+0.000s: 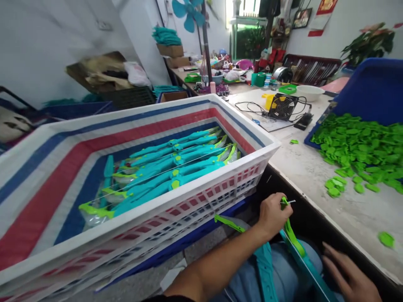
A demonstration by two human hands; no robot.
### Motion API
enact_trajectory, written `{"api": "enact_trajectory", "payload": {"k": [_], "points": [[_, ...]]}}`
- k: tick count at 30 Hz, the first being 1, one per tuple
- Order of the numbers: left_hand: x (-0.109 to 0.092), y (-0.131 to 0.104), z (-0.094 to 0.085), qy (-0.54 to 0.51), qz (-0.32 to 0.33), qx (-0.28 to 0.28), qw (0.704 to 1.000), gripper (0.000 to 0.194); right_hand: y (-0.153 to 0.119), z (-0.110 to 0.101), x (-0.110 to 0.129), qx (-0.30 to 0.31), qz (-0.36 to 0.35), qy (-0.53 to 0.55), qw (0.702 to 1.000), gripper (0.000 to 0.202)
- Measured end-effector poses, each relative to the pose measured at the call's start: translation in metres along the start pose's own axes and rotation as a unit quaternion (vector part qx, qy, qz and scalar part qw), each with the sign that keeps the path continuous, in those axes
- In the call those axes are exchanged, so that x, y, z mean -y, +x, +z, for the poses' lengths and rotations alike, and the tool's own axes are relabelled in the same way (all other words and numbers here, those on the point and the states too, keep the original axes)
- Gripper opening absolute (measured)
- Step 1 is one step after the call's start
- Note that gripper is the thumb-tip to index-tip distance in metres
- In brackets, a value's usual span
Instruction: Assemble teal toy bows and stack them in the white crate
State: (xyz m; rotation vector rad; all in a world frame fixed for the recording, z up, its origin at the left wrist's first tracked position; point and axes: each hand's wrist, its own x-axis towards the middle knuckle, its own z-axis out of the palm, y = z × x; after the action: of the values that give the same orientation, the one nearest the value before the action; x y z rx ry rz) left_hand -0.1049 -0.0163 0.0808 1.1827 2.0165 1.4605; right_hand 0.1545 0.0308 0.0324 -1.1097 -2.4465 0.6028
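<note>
My left hand (273, 214) pinches the green tip of a teal toy bow (310, 266) that lies across my lap. A short white string end pokes out beside my fingertips. Another teal limb (266, 270) rests on my jeans, and a second green tip (229, 222) shows behind my left forearm. At the lower right, my right hand (352, 277) has its fingers stretched out beside the bow's limb, with nothing visible in it. Part of that hand is cut off by the frame edge.
Left of me stands a white crate (201, 201) with a striped lining, holding several finished-looking toy bows (176, 167). On the worktable (317, 201) are loose green discs (335, 186), a tipped blue bin (371, 92) spilling green pieces, and a small black fan (283, 107) with cables.
</note>
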Motion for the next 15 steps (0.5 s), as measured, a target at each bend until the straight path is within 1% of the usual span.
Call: {"api": "enact_trajectory", "payload": {"k": [1, 2, 3, 4, 6, 7, 9, 12, 15], "points": [[0.001, -0.003, -0.003, -0.002, 0.000, 0.001, 1.000, 0.013, 0.018, -0.003, 0.025, -0.035, -0.008, 0.007, 0.999, 0.041], [0.002, -0.005, -0.005, -0.004, 0.002, 0.001, 1.000, 0.014, 0.037, -0.003, 0.049, -0.046, -0.022, 0.021, 0.998, 0.040], [0.004, -0.006, -0.007, -0.006, 0.004, 0.001, 1.000, 0.014, 0.057, -0.002, 0.071, -0.042, -0.041, 0.041, 0.997, 0.039], [0.006, -0.007, -0.008, -0.006, 0.008, 0.000, 1.000, 0.014, 0.076, 0.001, 0.088, -0.037, -0.059, 0.062, 0.996, 0.037], [0.010, -0.006, -0.009, -0.002, 0.016, -0.002, 1.000, 0.014, 0.109, 0.008, 0.110, -0.016, -0.095, 0.096, 0.991, 0.035], [0.012, -0.006, -0.009, -0.001, 0.020, -0.004, 1.000, 0.014, 0.120, 0.011, 0.114, -0.014, -0.104, 0.104, 0.989, 0.031], [0.015, -0.005, -0.010, -0.003, 0.021, -0.009, 1.000, 0.015, 0.131, 0.015, 0.117, -0.013, -0.113, 0.113, 0.987, 0.023], [0.016, -0.006, -0.010, -0.013, 0.015, -0.009, 1.000, 0.015, 0.128, 0.013, 0.118, -0.003, -0.119, 0.122, 0.985, 0.017], [0.015, -0.006, -0.009, -0.016, 0.016, -0.011, 1.000, 0.015, 0.122, 0.007, 0.119, 0.003, -0.122, 0.129, 0.984, 0.016]]}}
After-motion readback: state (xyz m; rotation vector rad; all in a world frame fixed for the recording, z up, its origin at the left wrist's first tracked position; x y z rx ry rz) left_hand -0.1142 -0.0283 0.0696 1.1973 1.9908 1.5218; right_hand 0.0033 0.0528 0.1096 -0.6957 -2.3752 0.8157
